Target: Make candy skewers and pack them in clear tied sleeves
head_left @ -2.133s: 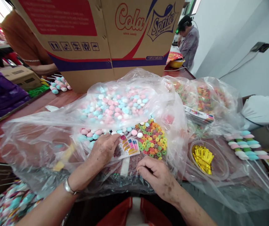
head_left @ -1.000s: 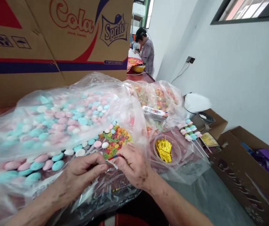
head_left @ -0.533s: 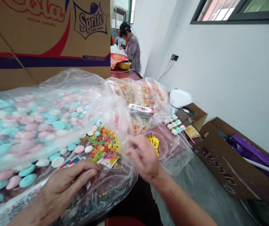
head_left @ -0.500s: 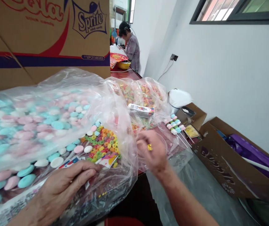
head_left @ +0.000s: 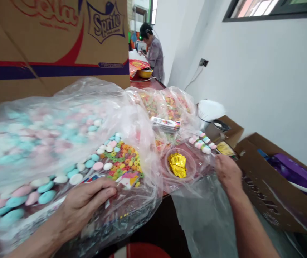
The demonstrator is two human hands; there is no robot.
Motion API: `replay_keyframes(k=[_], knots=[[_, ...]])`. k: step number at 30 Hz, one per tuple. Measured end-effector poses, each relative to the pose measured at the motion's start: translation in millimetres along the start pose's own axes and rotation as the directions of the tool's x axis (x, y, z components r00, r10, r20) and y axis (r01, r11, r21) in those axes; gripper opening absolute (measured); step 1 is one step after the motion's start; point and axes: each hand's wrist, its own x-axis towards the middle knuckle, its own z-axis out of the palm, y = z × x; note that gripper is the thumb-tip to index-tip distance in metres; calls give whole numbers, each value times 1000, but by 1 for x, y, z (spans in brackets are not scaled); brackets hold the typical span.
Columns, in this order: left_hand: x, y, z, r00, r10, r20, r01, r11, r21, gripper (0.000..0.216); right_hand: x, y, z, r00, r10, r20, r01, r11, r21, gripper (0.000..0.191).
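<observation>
Lower left, our left hand (head_left: 90, 199) is half-curled; mid-right, our right hand (head_left: 227, 173) half-curls beside pastel round-candy skewers (head_left: 201, 144); both holds are unclear.

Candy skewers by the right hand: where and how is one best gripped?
Probably by its bare stick, pinched with the fingers from the near right. The candy skewers lie side by side, candies at the far-left end, with pale sticks pointing toward the right hand. That should avoid squeezing the candy. The hand hides most of the sticks' length.
</observation>
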Motion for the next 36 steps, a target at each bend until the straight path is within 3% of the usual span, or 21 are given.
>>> replay_keyframes(k=[2,4,7,9,16,22,26,32,36], knots=[[1,1,-4,1000,-7,24,7,1000,-8,22,-9,8,-12,999,29,-33,-27,998,62,34],[2,1,-9,999,-18,48,19,1000,-24,24,-18,12,-26,995,58,-83,-34,964,263,32],[3,2,-15,995,-59,79,62,997,-44,25,-28,1,-45,987,10,-161,75,857,510,26],[5,3,-16,993,-74,91,79,996,-47,26,-30,-13,-54,978,-81,-191,178,805,566,21],[11,2,-16,988,-71,137,78,996,-48,30,-18,-59,-54,918,-335,-211,387,645,659,14],[10,6,-16,971,-64,230,101,983,-156,26,-12,-102,-69,806,-531,-264,534,458,711,15],[6,9,-16,965,-70,251,127,967,-220,26,-9,-114,-73,750,-588,-304,610,435,662,18],[6,6,-17,962,-54,268,135,946,-293,26,-9,-110,-71,753,-576,-318,616,446,650,20],[4,7,-17,956,-94,278,182,934,-307,26,-8,-108,-71,702,-630,-332,670,427,607,20]])
